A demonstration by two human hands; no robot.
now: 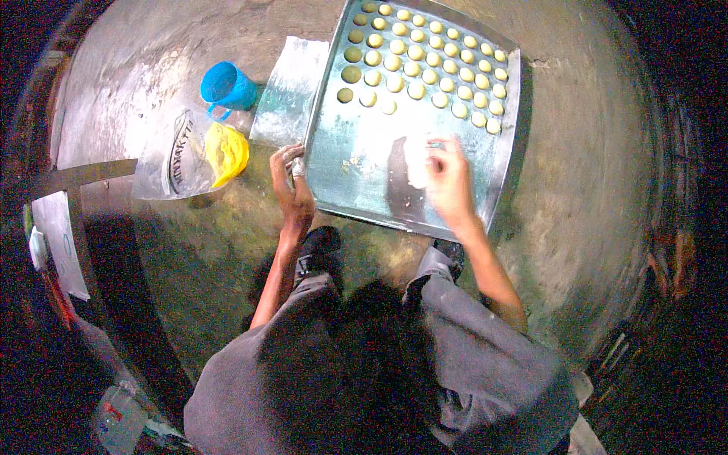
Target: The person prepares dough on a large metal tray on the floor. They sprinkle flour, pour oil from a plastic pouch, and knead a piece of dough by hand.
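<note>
At the centre of the frame the right hand [449, 178] has its fingers clamped on a white lump of dough [416, 161] over the metal tray [356, 152], while the left hand [292, 186] pinches a small piece at the tray's left edge, below rows of dough balls [425, 64], with a blue cup [226, 87] at upper left.

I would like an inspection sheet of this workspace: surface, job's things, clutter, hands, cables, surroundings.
Surface: worn floor, stained.
Job's things: metal tray on the floor; rows of small round dough pieces at its far end; pale dough lump on the tray.
Clutter: blue cup; clear plastic bag with yellow contents; plastic sheet.
Hands: left hand at the tray's near left edge, fingers curled; right hand on the lump.
Cables: nothing seen.
Surroundings: dark, unclear.
</note>
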